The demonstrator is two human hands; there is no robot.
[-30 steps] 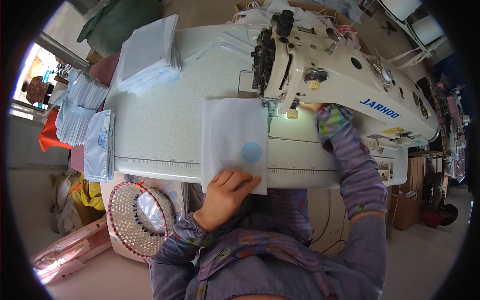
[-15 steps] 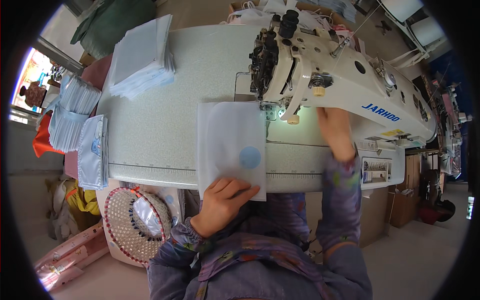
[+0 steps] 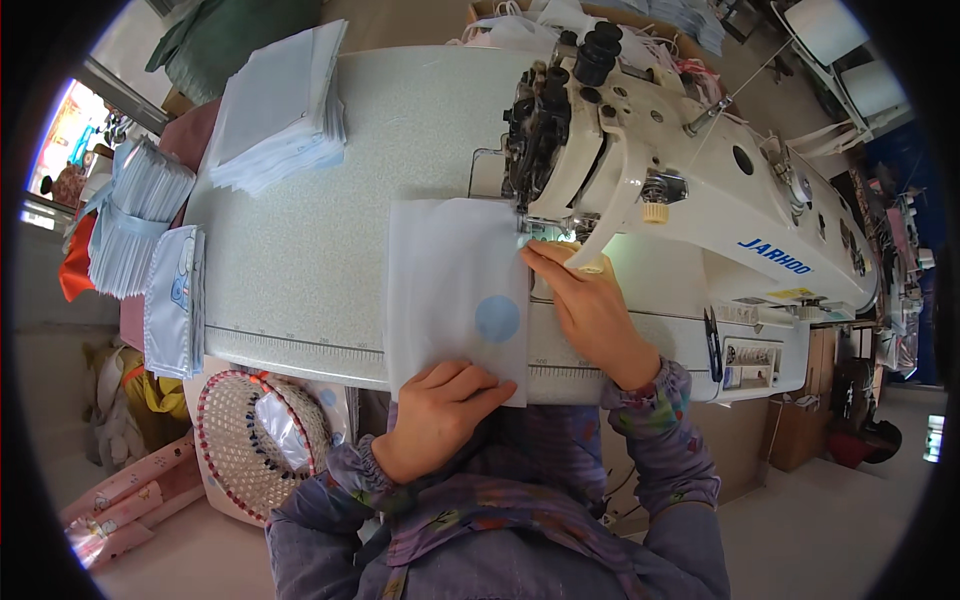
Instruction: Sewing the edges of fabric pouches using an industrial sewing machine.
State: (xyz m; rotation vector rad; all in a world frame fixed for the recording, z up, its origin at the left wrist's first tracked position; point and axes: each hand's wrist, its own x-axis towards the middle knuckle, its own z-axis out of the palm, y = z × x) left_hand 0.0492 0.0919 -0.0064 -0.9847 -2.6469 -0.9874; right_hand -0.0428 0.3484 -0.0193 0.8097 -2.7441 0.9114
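A flat white fabric piece [image 3: 440,285] with a blue dot lies on the sewing table, its far right corner beside the needle area of the white sewing machine [image 3: 640,130]. My left hand [image 3: 435,412] grips its near edge, fingers curled and thumb along the right corner. At the machine's presser foot, my right hand [image 3: 592,315] reaches in with its fingers together. Its fingertips meet the fabric's right edge, where a small pale bluish bit shows. What they pinch there is too small to name.
A stack of white fabric pieces [image 3: 285,100] stands at the far left of the table. Tied bundles [image 3: 140,225] hang by the left edge, above a woven basket [image 3: 225,430]. Black thread snips [image 3: 712,345] lie on the right, next to a small parts tray [image 3: 752,365].
My right hand has come left from under the machine arm to the fabric's edge at the presser foot. My left hand still holds the near edge. The snips now show.
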